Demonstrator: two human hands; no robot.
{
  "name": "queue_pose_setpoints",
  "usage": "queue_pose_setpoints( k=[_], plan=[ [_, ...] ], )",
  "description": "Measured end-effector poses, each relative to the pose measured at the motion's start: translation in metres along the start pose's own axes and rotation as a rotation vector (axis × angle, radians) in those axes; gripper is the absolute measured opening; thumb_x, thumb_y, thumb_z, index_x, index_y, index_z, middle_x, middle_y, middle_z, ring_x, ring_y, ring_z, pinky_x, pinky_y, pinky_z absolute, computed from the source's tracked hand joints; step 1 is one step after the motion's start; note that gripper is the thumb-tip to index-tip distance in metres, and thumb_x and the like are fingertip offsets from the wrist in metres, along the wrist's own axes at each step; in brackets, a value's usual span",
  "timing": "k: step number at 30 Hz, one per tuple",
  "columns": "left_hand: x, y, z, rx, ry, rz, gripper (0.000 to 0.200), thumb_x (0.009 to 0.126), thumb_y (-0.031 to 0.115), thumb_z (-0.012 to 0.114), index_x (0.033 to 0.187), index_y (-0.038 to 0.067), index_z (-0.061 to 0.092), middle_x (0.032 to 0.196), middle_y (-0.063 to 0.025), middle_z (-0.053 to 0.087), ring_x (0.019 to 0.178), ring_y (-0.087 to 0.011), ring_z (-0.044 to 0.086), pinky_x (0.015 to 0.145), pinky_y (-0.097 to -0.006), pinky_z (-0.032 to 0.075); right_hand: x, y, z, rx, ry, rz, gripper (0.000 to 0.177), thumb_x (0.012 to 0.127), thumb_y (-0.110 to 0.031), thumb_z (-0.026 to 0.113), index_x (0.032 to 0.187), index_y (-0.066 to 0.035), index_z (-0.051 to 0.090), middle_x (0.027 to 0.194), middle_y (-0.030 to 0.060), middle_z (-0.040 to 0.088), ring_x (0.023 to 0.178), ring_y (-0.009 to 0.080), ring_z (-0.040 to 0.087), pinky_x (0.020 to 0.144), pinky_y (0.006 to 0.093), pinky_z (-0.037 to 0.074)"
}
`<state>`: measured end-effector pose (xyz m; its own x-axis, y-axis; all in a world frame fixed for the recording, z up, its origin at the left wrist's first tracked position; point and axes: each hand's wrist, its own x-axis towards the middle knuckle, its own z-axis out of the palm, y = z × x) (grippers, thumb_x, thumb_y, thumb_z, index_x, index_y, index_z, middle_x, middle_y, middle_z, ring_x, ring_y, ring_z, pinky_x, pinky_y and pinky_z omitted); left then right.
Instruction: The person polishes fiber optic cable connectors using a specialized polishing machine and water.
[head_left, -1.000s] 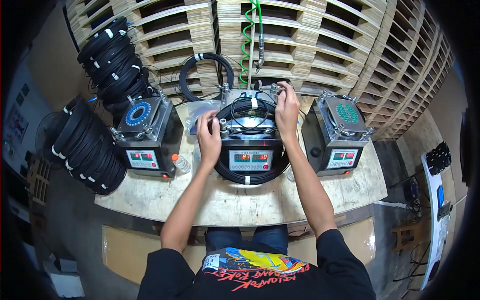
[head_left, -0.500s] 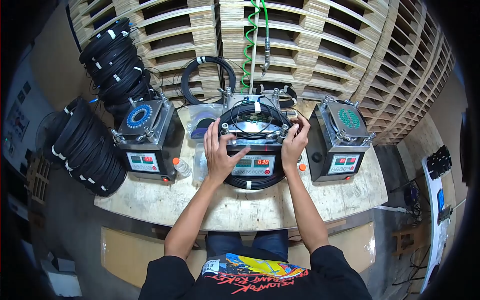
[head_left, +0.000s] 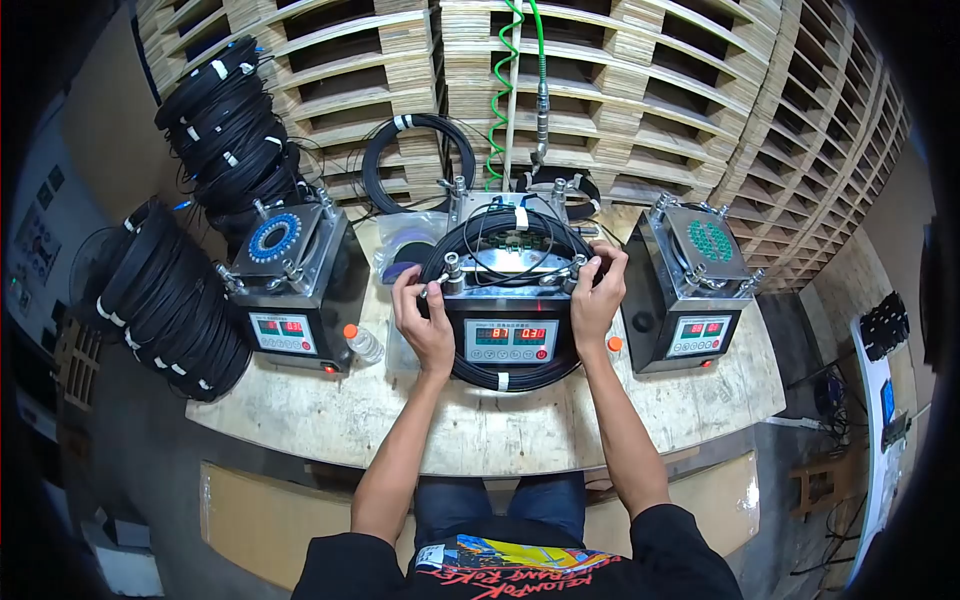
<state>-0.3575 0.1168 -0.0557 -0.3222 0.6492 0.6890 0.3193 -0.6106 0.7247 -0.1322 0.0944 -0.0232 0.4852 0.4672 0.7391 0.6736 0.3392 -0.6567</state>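
A black cable coil [head_left: 503, 381] hangs around the middle machine [head_left: 511, 341], whose front panel shows lit red digits. My left hand [head_left: 424, 322] is at the machine's front left corner, thumb and fingers closed around the knob or the coil's edge there; which one is hard to tell. At the front right corner, my right hand [head_left: 598, 294] has its fingers curled against the knob [head_left: 577, 272] and the coil's side. Thin cable loops lie over the machine's metal top plate, partly hiding the green parts on it.
Similar machines stand at left [head_left: 290, 290] and right [head_left: 690, 290]. Stacked black coils [head_left: 170, 310] rise at far left. An orange-capped bottle [head_left: 363, 343] is beside the left machine. A green air hose [head_left: 541, 60] hangs before wooden pallets [head_left: 640, 90].
My left hand has moved left from the panel's edge to the corner and closed. My right hand has curled in more. The panel's left display now shows digits clearly; the view has shifted slightly.
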Motion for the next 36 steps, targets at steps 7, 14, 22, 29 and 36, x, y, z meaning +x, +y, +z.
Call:
queue_pose_setpoints(
  k=[7,14,22,29,36],
  plan=[
    [-0.002,0.003,0.007,0.000,0.055,0.153,0.030,0.099,0.026,0.061,0.103,-0.003,0.055,0.126,-0.0201,0.055,0.112,-0.0348,0.056,0.097,-0.0415,0.045,-0.020,-0.006,-0.003,-0.042,-0.041,-0.057,0.034,0.087,-0.012,0.062,0.117,0.001,0.050,0.128,0.0227,0.059,0.113,0.0408,0.059,0.099,0.0463,0.044],
    [0.000,-0.006,-0.001,-0.030,-0.018,-0.030,0.033,0.102,0.030,0.056,0.100,-0.003,0.054,0.126,-0.0199,0.056,0.111,-0.0336,0.056,0.096,-0.0417,0.043,-0.026,-0.025,-0.002,-0.408,-0.100,-0.134,0.084,0.074,-0.048,0.082,0.133,-0.002,0.044,0.138,0.0189,0.051,0.129,0.0359,0.048,0.109,0.0473,0.033],
    [-0.002,-0.006,0.002,0.066,-0.020,0.101,0.031,0.106,0.026,0.048,0.100,-0.003,0.053,0.121,-0.0214,0.054,0.108,-0.0374,0.055,0.095,-0.0446,0.042,-0.029,-0.014,-0.013,-0.057,-0.105,-0.074,0.065,0.078,-0.025,0.080,0.128,-0.002,0.045,0.143,0.0255,0.050,0.127,0.0416,0.051,0.108,0.0489,0.039],
    [-0.002,-0.002,0.004,0.113,0.006,0.134,0.034,0.108,0.027,0.045,0.099,-0.005,0.054,0.116,-0.0191,0.058,0.106,-0.0355,0.056,0.091,-0.0427,0.043,-0.034,0.018,-0.017,0.234,0.046,0.206,0.017,0.098,-0.010,0.059,0.102,0.000,0.045,0.119,0.0231,0.070,0.088,0.0186,0.066,0.084,0.0318,0.051],
    [-0.003,-0.002,0.004,0.099,0.011,0.125,0.032,0.107,0.025,0.047,0.101,-0.005,0.054,0.115,-0.0193,0.057,0.104,-0.0358,0.056,0.092,-0.0427,0.044,-0.026,0.005,-0.017,0.125,0.066,0.233,0.037,0.106,-0.025,0.047,0.088,0.006,0.057,0.108,0.0170,0.073,0.087,0.0225,0.066,0.082,0.0343,0.050]
  ],
)
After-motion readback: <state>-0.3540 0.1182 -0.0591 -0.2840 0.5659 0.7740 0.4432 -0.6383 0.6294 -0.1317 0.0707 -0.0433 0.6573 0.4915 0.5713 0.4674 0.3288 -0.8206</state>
